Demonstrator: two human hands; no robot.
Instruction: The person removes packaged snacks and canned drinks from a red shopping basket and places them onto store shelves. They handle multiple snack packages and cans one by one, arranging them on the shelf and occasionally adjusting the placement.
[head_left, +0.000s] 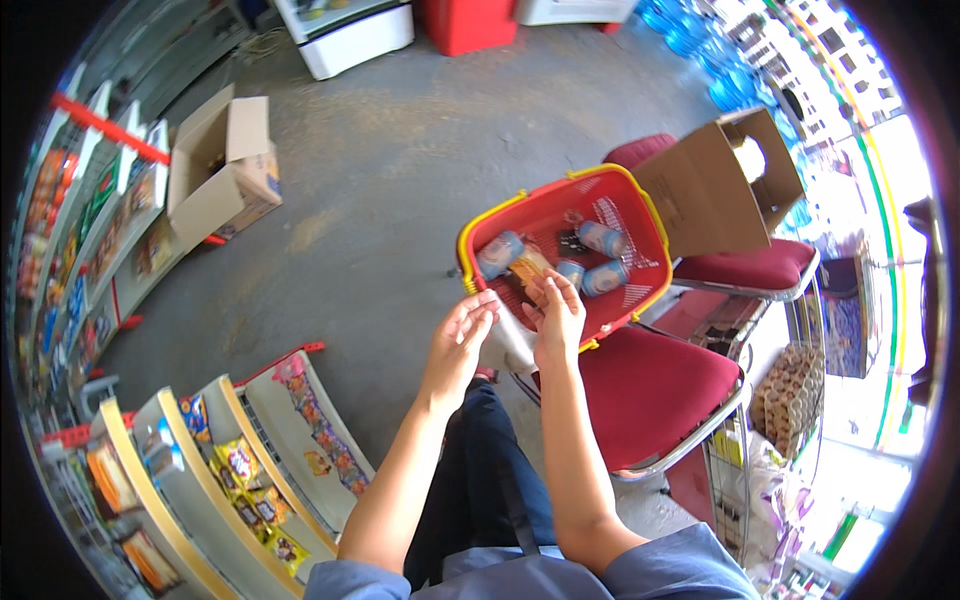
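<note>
A red plastic shopping basket (491, 217) with yellow rim and handles rests before me at chair-seat height. Several blue-and-white cans (601, 238) lie inside, along with a yellow-orange packet (529, 264) and a small dark item (571, 241). My left hand (456, 341) is just outside the basket's near corner, fingertips pinched at the top of a whitish translucent plastic sheet or bag (511, 337). My right hand (559, 322) reaches over the near rim, fingers curled beside the packet; the plastic runs against its palm side, but its grip on it is unclear.
Burgundy padded chairs (660, 390) with metal frames stand to the right, a cardboard box (705, 187) on one. An open carton (217, 172) sits by the left shelves. A snack shelf (247, 480) is near my left; egg trays (784, 401) and water bottles (731, 86) are at right.
</note>
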